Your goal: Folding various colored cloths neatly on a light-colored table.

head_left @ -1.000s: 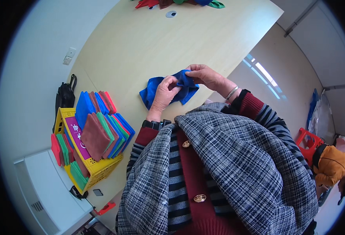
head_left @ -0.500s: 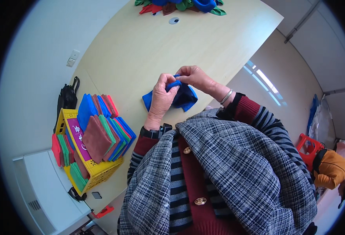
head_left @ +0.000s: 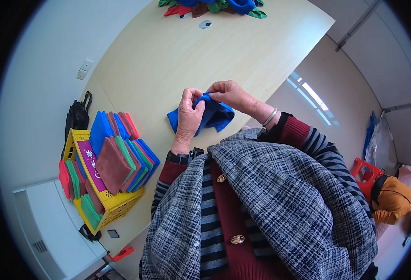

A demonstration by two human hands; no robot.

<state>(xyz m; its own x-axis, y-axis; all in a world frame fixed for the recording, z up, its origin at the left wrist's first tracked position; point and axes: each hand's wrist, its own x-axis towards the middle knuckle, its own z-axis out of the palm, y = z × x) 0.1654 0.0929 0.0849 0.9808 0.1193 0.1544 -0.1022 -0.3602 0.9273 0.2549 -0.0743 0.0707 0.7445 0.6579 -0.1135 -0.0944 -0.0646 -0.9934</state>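
A blue cloth (head_left: pixel 212 116) hangs from both my hands just above the near edge of the pale table, its lower folds spreading around my fingers. My left hand (head_left: pixel 189 112) pinches its upper edge between thumb and fingers. Close beside it, my right hand (head_left: pixel 229 94) also has its fingertips closed on the top edge of the cloth. The fingertips partly hide the gripped edge.
To the left, a yellow crate (head_left: pixel 121 205) holds stacks of folded red, green, brown and blue cloths (head_left: pixel 116 163). Behind it is a black bag (head_left: pixel 78 116). A loose cloth pile (head_left: pixel 214 6) lies at the table's far end. A person (head_left: pixel 394 198) is at the far right.
The cloth's upper part has shifted, and its dark inner opening is now covered by a blue fold. My hands stay close together, still gripping the edge.
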